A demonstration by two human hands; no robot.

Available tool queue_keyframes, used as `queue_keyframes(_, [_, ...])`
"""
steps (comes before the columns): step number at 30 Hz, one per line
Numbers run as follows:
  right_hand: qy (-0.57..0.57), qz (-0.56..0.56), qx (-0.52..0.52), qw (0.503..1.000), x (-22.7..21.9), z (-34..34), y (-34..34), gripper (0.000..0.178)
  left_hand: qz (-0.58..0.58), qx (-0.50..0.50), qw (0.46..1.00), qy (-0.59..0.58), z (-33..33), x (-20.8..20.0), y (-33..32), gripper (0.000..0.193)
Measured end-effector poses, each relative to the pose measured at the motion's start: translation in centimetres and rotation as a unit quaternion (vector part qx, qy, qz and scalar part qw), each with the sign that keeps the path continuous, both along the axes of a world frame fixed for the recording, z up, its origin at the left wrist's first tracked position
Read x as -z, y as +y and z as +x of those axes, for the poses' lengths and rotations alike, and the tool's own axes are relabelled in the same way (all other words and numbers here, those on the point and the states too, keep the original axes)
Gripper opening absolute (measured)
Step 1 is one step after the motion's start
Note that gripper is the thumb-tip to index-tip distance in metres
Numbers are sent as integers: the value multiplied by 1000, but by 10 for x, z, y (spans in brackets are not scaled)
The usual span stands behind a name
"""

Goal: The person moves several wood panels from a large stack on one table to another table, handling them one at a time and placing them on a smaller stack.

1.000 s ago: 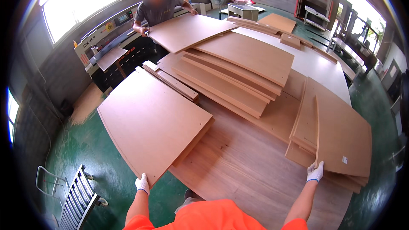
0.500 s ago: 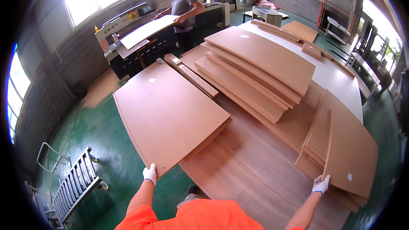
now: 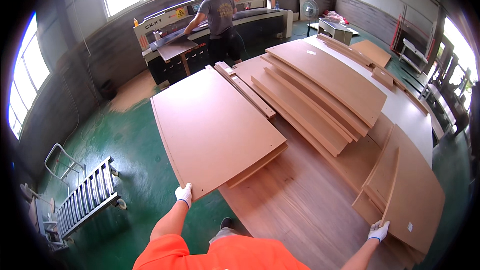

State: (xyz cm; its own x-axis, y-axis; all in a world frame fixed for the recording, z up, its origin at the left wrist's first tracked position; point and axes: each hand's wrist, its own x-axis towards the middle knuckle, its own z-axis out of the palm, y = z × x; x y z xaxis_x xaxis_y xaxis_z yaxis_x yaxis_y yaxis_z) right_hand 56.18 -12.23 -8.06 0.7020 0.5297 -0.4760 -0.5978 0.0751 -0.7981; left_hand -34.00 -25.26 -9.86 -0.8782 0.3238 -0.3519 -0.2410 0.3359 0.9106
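My left hand point(image 3: 184, 194), in a white glove, grips the near left edge of a large brown board point(image 3: 220, 127), thumb on top and the other fingers hidden. This board lies above another brown board point(image 3: 257, 170) on the wood-grain surface. Far to the right, my gloved right hand point(image 3: 378, 230) closes on the left edge of another brown board point(image 3: 417, 195) with a small white label. That one lies on a loose, uneven stack of brown boards point(image 3: 377, 192).
Stacked brown boards point(image 3: 325, 80) fill the middle of the work surface point(image 3: 300, 205), with narrow strips point(image 3: 245, 90) beside them. A long machine point(image 3: 165, 67) stands at the back, with a co-worker point(image 3: 217, 17) at it. At left is a roller cart point(image 3: 87, 205) on the green floor.
The co-worker has turned toward the machine; the white panel they held no longer shows in their hands. My view has shifted left, while both my hands stay on their boards.
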Motion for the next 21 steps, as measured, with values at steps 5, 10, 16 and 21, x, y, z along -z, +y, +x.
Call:
queue_keyframes(5, [-8,-7,-13,1000,-1,-6,8,46,10,-13,1000,8,-10,3,2,35])
queue_keyframes(10, [-15,5,4,1000,7,2,-15,44,-14,2,1000,19,-9,1,18,37])
queue_keyframes(16, [-29,-18,-11,999,-34,-95,-74,40,-50,6,999,18,-30,-6,17,45])
queue_keyframes(21, [-35,24,-87,995,-41,-144,-141,36,-153,58,884,437,37,-59,56,51])
